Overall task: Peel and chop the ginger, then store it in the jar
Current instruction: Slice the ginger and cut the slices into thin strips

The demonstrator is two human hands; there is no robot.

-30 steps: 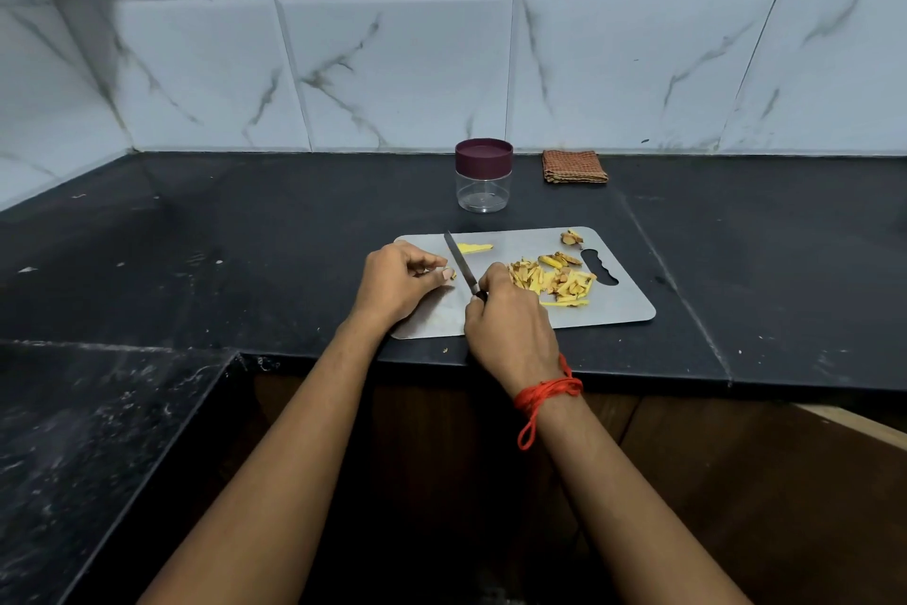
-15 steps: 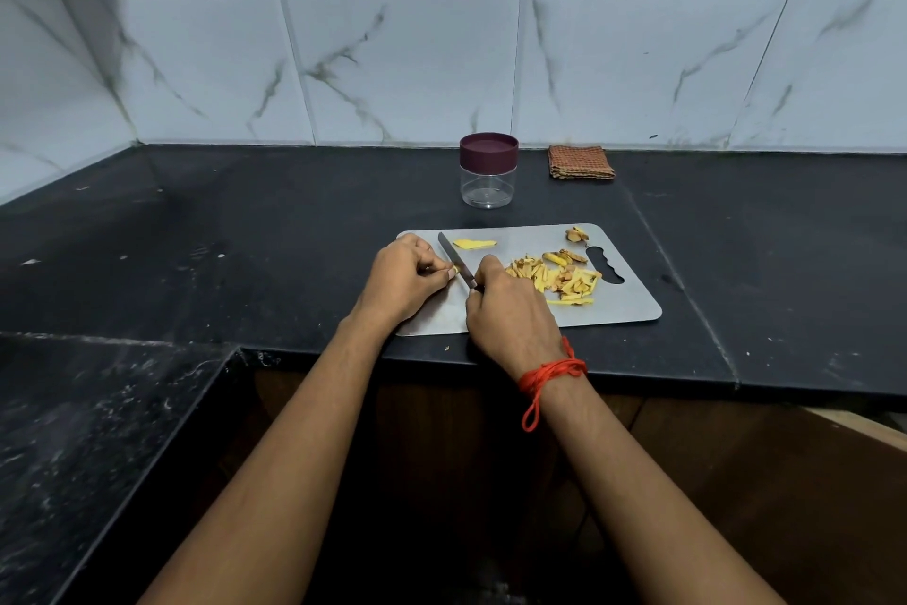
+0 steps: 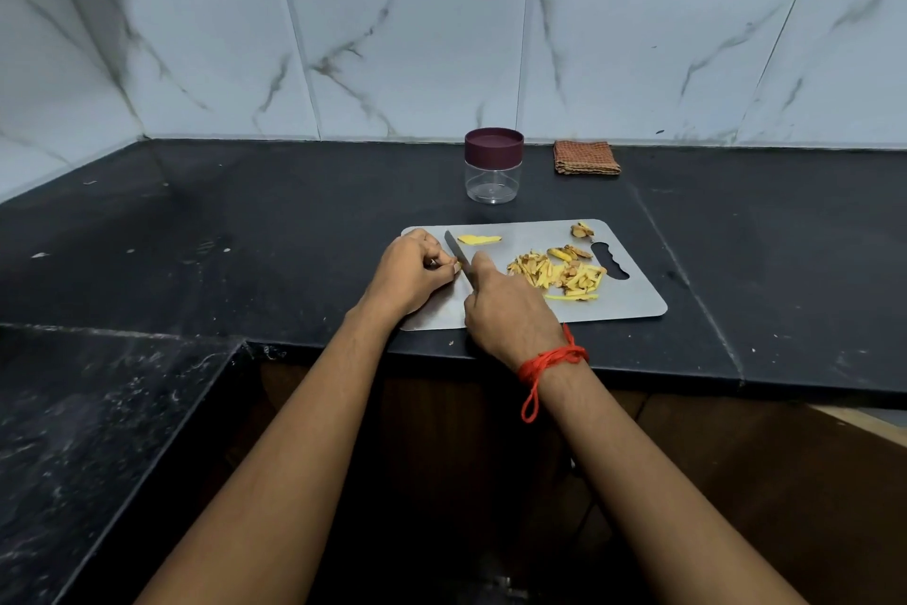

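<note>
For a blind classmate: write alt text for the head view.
The right hand grips a knife beside the left hand, which pinches a ginger piece on a cutting board. Cut ginger strips lie alongside; a lidded jar stands behind.

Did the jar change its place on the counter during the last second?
No. The jar stands just behind the cutting board and left of the folded cloth, as before; only the camera view shifted.

Black stone counter (image 3: pixel 245 221) beneath white marble-veined wall tiles (image 3: pixel 417 64)
</note>
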